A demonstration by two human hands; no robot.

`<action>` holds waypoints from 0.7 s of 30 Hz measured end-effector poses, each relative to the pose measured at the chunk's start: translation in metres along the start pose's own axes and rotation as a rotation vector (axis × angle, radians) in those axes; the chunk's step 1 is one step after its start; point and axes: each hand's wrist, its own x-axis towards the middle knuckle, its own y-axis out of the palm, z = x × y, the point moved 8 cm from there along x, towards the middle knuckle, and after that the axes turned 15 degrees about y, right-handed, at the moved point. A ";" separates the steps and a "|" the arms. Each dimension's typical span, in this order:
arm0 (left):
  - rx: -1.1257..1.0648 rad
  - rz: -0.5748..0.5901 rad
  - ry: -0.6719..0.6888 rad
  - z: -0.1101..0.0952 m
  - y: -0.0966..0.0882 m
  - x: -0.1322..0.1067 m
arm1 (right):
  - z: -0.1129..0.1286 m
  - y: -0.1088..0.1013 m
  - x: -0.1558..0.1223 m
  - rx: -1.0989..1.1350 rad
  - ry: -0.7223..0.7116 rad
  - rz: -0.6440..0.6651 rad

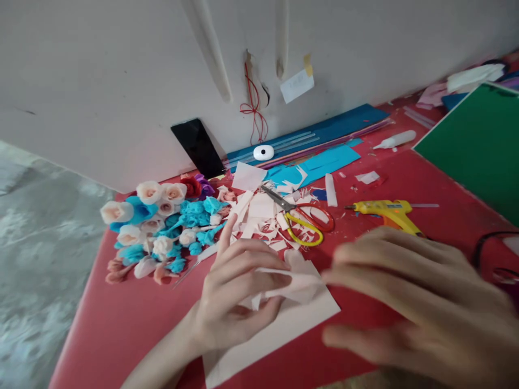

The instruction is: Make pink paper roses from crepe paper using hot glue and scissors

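Observation:
My left hand (pixel 243 286) pinches a thin strip of pale paper (pixel 302 285) between thumb and fingers, its index finger pointing up. Below it a larger pale sheet (pixel 259 356) lies on the red table. To the right, my right hand (pixel 417 302) hangs above the table, blurred, with thumb and fingers apart and nothing visible between them. Beyond the hands lie scissors (pixel 290 208) with one red and one yellow handle, on a heap of pale paper scraps (pixel 259 210). A yellow glue gun (pixel 385 210) rests behind my right hand.
Several paper flowers (pixel 162 227) in cream, blue and pink are bunched at the table's left edge. A black phone (pixel 198 146) leans on the wall near a white case (pixel 263 152). Blue paper (pixel 316 165), a white glue bottle (pixel 397 139) and a green board (pixel 478 146) stretch rightward.

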 end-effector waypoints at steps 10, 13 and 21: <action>-0.124 0.000 -0.052 0.008 0.006 -0.005 | 0.013 0.017 0.009 -0.041 -0.027 -0.020; -0.150 0.006 -0.054 0.008 0.008 -0.006 | 0.014 0.017 0.009 -0.040 -0.026 -0.014; -0.087 0.039 -0.058 0.008 0.010 -0.003 | 0.017 0.019 0.007 -0.103 -0.072 -0.025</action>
